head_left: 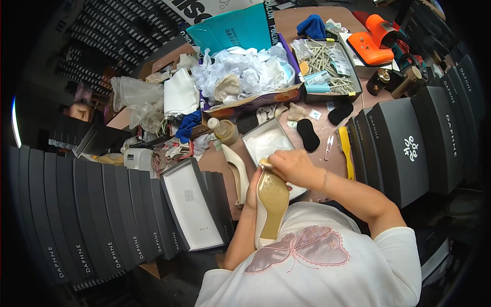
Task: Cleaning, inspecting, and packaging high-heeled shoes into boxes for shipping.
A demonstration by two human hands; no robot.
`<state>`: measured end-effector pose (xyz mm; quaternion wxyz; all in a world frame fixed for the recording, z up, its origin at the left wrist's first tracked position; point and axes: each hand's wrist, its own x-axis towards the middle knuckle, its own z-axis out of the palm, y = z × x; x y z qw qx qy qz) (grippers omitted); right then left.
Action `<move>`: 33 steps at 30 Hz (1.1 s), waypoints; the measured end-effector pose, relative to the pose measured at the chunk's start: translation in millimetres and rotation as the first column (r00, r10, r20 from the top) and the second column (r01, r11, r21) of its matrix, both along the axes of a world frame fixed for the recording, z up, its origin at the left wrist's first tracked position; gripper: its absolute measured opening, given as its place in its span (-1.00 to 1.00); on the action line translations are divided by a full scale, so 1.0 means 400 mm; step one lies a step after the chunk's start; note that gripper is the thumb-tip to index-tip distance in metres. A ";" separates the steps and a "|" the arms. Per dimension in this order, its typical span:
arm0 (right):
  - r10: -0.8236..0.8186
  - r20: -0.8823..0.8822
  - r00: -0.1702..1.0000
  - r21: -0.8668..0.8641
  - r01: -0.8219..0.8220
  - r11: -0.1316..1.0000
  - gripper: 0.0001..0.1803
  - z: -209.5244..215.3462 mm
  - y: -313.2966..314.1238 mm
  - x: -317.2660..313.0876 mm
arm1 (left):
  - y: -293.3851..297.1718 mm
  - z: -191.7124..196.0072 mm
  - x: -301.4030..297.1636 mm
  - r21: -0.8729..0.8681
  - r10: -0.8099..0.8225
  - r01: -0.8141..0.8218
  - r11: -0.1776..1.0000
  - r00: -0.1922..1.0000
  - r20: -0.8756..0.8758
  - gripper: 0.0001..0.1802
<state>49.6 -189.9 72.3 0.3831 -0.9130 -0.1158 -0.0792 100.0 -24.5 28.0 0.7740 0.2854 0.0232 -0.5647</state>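
Note:
A cream high-heeled shoe is turned sole up, its gold sole facing me, close to my chest. Around its left side wraps my left hand, partly hidden behind the shoe. My right hand is closed at the shoe's far end, pinching a small yellowish piece, perhaps cloth or sponge, against the sole's tip. Left of the held shoe lies a second cream shoe. Beyond both hands is an open shoebox part with white paper inside.
Grey shoeboxes line the left; more boxes stand right. A pump bottle, black pads, small snips and a yellow brush surround the work area. Behind are a carton of crumpled paper and an orange tool.

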 end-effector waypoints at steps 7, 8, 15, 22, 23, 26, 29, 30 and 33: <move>0.023 0.223 0.974 -0.139 0.008 0.990 -0.87 -0.022 -0.023 -0.064 | -0.017 -0.026 -0.013 0.024 -0.026 0.027 0.999 0.999 -0.036 -0.35; -0.006 0.233 0.972 -0.121 0.035 0.992 -0.86 -0.029 -0.028 -0.044 | -0.026 -0.026 -0.005 0.006 -0.021 0.022 1.000 0.998 -0.055 -0.33; -0.144 -0.283 0.948 -0.244 0.074 0.967 -0.93 -0.215 0.064 -0.013 | -0.047 -0.002 -0.029 0.070 0.032 -0.024 0.997 0.993 -0.113 -0.34; -0.120 0.189 0.975 -0.145 0.148 0.978 -0.84 -0.026 -0.025 0.023 | -0.014 -0.035 0.004 -0.011 -0.125 0.125 0.992 0.990 -0.064 -0.31; -0.087 0.149 0.985 -0.134 0.107 0.985 -0.86 -0.028 -0.012 0.001 | -0.010 -0.030 0.004 0.017 -0.077 0.079 0.997 0.993 -0.092 -0.31; 0.082 0.149 0.985 -0.129 -0.063 0.990 -0.88 -0.004 0.020 -0.073 | -0.026 0.004 0.002 0.035 -0.018 0.020 0.999 0.999 -0.050 -0.30; -0.198 0.031 0.980 -0.168 0.201 0.965 -0.79 -0.077 -0.097 -0.007 | -0.026 -0.023 0.000 -0.039 -0.075 0.070 0.997 0.989 -0.129 -0.32; -0.269 -0.267 0.926 0.479 0.369 0.797 -0.81 -0.105 -0.120 0.001 | -0.036 -0.014 0.003 -0.054 -0.093 0.088 0.995 0.993 -0.080 -0.30; 0.232 -0.562 0.794 0.788 0.599 -0.142 -0.81 -0.124 -0.176 -0.065 | -0.024 -0.010 0.008 -0.094 0.011 -0.017 0.995 0.998 -0.063 -0.29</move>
